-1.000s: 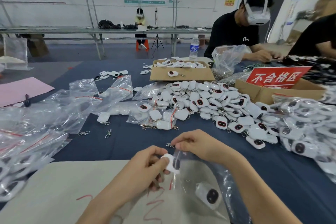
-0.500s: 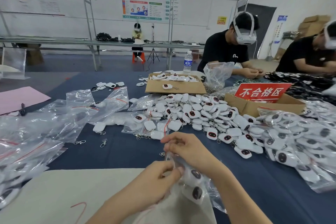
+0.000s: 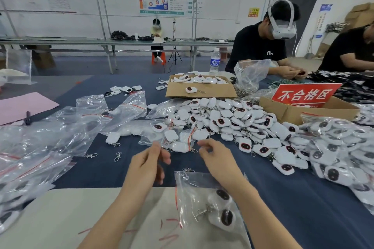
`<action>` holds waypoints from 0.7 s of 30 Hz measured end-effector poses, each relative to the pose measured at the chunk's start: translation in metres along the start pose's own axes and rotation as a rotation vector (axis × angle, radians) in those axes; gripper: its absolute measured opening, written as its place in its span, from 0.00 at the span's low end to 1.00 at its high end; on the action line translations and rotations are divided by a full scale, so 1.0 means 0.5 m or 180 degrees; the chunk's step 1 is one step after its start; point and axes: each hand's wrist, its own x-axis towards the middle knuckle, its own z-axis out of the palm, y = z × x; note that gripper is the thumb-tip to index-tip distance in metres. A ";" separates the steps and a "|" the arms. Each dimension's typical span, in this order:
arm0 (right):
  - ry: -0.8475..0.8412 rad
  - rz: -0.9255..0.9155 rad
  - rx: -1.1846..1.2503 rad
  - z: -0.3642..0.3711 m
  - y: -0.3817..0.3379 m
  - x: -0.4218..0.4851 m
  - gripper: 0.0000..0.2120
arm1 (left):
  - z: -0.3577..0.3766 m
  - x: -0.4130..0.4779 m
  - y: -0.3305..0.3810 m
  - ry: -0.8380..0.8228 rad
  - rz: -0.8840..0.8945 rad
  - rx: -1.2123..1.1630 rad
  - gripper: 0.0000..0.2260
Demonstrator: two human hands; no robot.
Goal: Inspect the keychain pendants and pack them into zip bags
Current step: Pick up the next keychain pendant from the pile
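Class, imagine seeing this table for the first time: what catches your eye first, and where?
First, the big heap of white keychain pendants across the middle and right of the blue table. Behind it, right, a red sign stands in a cardboard box. Nearest, a zip bag holding two pendants lies close to the right hand.
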 end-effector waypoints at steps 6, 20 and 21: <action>0.0306 0.0218 -0.0793 0.030 0.023 0.064 0.20 | 0.060 0.076 -0.049 0.0201 -0.0194 -0.0202 0.18; 0.0156 -0.0010 -0.2281 0.039 0.043 0.130 0.08 | 0.066 0.079 -0.078 0.0082 0.0131 0.0343 0.17; 0.0192 0.0097 -0.1692 0.026 0.045 0.125 0.07 | 0.068 0.073 -0.077 0.0044 0.0235 0.0437 0.17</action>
